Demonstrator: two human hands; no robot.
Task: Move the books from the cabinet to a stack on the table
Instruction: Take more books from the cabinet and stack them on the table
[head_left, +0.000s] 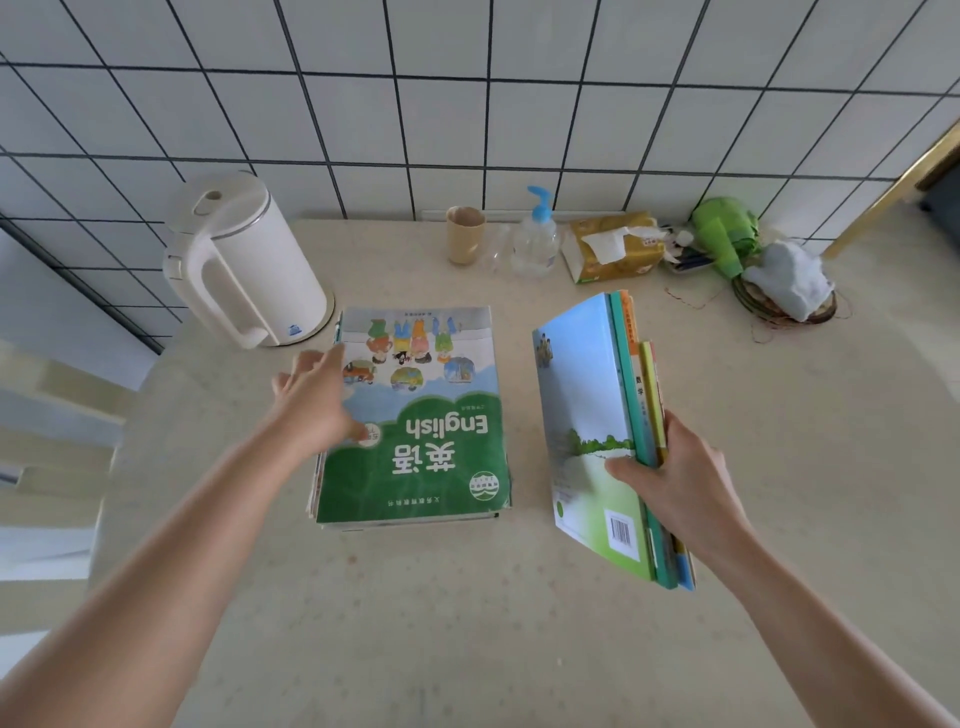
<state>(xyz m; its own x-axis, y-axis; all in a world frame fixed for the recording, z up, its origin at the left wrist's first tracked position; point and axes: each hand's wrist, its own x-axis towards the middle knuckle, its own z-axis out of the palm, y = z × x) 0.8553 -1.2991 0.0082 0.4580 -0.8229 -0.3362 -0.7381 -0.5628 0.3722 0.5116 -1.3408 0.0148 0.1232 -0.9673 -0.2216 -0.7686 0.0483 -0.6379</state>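
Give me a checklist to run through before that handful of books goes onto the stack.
1. Right hand grips the held books firmly: ok.
2. Stack lies flat on the table: ok.
3. Stack top free: not ok, left hand rests at its left edge.
4. Stack edges squared: not ok, lower books jut out.
5. Kettle stands apart from the stack: ok.
6. Held books aligned: not ok, fanned.

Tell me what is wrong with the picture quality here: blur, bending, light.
Head view: wide-angle bending curves the tile lines on the wall; the left hand is smeared by motion blur; the right hand and its bundle of books look sharper; light is soft and even, shadows faint on the table.
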